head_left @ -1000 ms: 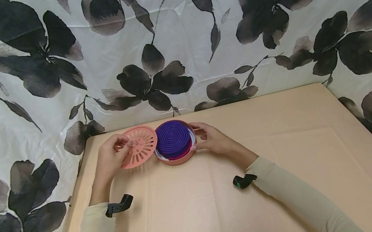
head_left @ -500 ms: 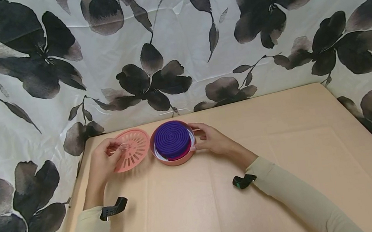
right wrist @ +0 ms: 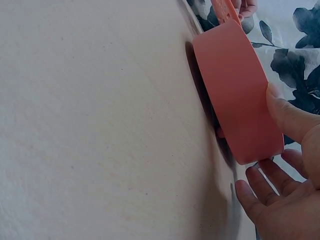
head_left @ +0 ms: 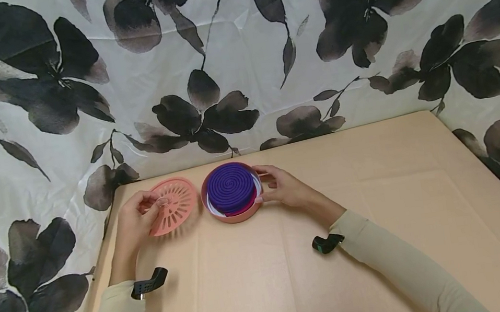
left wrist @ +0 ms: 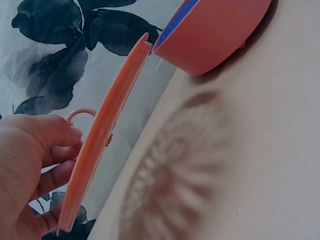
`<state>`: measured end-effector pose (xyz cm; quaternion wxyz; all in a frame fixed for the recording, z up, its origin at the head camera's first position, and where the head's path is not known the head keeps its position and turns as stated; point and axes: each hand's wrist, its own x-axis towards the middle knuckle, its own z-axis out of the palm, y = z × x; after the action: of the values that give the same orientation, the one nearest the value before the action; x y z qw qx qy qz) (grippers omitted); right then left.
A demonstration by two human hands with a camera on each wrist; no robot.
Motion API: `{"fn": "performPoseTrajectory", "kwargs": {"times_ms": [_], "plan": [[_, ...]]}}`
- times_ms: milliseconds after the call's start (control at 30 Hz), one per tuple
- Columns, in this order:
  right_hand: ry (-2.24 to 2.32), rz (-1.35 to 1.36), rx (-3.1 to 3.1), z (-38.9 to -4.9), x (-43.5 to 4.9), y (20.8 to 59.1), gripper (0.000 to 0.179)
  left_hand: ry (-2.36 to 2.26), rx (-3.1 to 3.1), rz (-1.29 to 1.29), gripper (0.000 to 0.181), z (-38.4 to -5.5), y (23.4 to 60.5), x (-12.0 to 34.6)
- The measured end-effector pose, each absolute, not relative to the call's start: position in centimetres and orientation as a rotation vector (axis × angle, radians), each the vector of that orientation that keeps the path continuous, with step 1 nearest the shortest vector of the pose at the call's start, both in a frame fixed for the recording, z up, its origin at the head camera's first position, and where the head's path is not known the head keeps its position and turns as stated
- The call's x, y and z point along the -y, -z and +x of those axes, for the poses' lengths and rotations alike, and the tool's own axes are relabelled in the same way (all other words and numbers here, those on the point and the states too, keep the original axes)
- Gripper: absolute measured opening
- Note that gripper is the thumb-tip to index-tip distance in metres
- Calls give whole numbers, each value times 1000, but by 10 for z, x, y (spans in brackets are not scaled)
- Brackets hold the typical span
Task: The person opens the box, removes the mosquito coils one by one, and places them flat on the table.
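Note:
A salmon-pink round lid (head_left: 174, 205) with radiating slots hangs tilted above the table in the head view. My left hand (head_left: 138, 213) pinches it by the small loop handle, seen in the left wrist view on the lid's (left wrist: 97, 135) outer face. To its right stands a matching round container (head_left: 237, 218), apart from the lid. A purple disc with a spiral pattern (head_left: 231, 187) lies on top inside it, above a magenta layer and a white edge. My right hand (head_left: 281, 186) holds the container's right side, thumb and fingers against its wall (right wrist: 235, 95).
The light wooden-coloured table (head_left: 361, 246) reaches toward me and to the right. Its back edge runs close behind the container. A white cloth with dark flowers (head_left: 235, 47) hangs behind and beside it. Black wrist straps (head_left: 150, 283) are on both sleeves.
My left hand has carried the lid left and slightly toward me, away from the container's rim, uncovering its left edge. The right hand and the container have stayed in place.

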<state>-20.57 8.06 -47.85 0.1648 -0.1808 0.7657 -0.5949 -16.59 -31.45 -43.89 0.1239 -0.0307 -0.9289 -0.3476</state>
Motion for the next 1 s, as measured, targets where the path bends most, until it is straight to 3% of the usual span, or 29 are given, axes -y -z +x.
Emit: {"fn": "performPoseTrajectory", "kwargs": {"times_ms": [1000], "plan": [[1709, -508, -2095, -203, -81, 476, 87, 984, 2804, -75, 13, -159, 460, 328]]}}
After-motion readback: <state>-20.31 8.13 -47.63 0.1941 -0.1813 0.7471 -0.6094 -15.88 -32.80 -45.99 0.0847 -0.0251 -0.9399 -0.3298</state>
